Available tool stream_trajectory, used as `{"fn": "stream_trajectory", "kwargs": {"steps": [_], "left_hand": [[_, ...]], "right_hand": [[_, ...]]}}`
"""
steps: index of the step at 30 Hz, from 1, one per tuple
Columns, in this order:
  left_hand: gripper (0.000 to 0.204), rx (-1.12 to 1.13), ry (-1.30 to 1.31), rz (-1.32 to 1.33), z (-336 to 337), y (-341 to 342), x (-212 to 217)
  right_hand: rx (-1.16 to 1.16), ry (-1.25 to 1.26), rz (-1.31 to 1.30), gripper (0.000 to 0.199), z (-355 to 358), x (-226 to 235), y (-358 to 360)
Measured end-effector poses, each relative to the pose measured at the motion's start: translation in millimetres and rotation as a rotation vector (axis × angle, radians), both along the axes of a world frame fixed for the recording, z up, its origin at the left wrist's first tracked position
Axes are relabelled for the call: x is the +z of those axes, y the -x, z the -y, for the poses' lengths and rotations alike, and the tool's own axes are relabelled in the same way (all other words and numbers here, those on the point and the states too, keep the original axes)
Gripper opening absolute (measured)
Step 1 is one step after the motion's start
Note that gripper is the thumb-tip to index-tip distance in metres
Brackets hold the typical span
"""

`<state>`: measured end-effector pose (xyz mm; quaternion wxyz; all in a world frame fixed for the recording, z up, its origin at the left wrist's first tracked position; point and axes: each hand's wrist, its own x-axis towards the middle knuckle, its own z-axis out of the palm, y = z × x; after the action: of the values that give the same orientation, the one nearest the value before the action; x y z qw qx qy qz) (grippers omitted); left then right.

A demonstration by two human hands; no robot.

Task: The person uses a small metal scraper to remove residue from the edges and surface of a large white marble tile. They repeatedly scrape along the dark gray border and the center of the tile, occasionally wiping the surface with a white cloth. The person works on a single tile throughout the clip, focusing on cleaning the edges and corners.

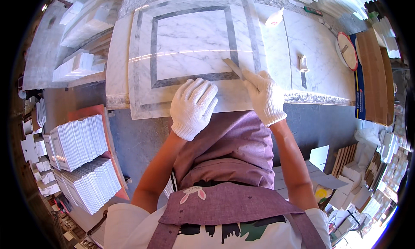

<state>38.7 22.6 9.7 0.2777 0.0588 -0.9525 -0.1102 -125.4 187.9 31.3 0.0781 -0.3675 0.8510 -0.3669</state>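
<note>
A square marble panel (192,37), white with grey veins and dark grey inlaid bands, lies on the worktable in front of me. In a white knit glove, my left hand (194,104) rests on its near edge with the fingers stretched out flat. My right hand (262,95), gloved the same way, is closed round a flat scraper blade (233,68). The blade points up and left, its tip over the dark inner band near the panel's right side. The scraper's grip is hidden inside my glove.
On the marble tabletop (320,46) to the right lie a putty knife (303,69) and a white bottle (274,17). A round red-rimmed dish (347,51) sits beside a cardboard box (374,76). Stacks of tiles (80,141) stand on the floor at left.
</note>
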Motion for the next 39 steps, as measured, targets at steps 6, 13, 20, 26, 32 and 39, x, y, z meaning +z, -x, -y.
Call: {"fn": "stream_trajectory", "kwargs": {"steps": [6,13,20,26,32,39], "left_hand": [[0.030,0.004,-0.008,-0.003,0,0,-1],[0.029,0.017,-0.002,0.006,-1,0,-1],[0.029,0.016,-0.007,0.004,0,0,-2],[0.029,0.027,0.013,-0.010,-1,-1,-2],[0.030,0.025,0.010,-0.030,-1,0,-3],[0.032,0.010,-0.013,0.007,-2,1,4]], "right_hand": [[-0.030,-0.058,0.013,0.028,4,2,2],[-0.025,-0.065,-0.019,0.027,4,2,-3],[-0.061,-0.076,-0.020,0.027,7,5,-5],[-0.039,-0.044,-0.032,0.028,4,-2,-3],[-0.041,-0.087,-0.028,0.027,4,1,-5],[0.007,-0.071,-0.035,0.026,5,5,5]]}}
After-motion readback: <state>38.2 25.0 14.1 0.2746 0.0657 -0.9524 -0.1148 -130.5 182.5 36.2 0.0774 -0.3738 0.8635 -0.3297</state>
